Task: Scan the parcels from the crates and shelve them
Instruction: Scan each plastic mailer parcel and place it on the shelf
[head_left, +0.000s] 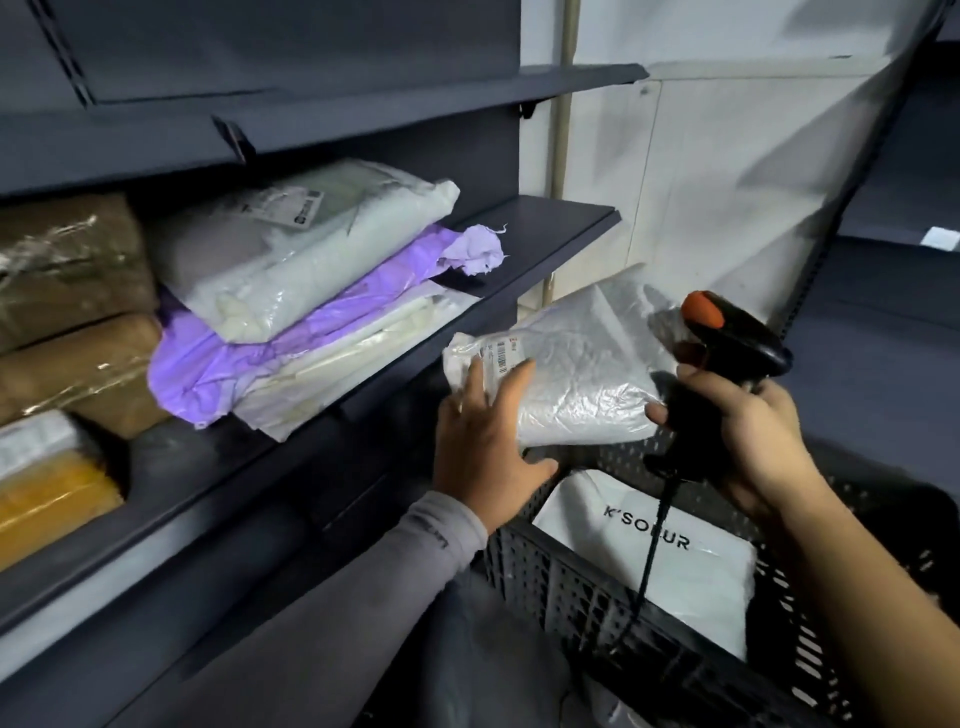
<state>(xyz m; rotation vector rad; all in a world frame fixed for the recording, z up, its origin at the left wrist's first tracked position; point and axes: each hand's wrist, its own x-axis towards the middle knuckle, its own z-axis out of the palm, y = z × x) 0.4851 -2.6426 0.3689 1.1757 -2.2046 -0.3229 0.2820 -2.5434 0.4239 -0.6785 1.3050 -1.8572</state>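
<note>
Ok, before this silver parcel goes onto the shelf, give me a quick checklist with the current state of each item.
1. Silver parcel in hand: ok, left hand holds its near edge.
2. Label facing up: ok, barcode label shows by the fingers.
3. Scanner ready: ok, right hand grips it.
4. Scan already registered: cannot tell.
5. Room on the shelf: ok, its right end is bare beside the purple parcel.
6. Crate emptied: not ok, a white parcel remains.
</note>
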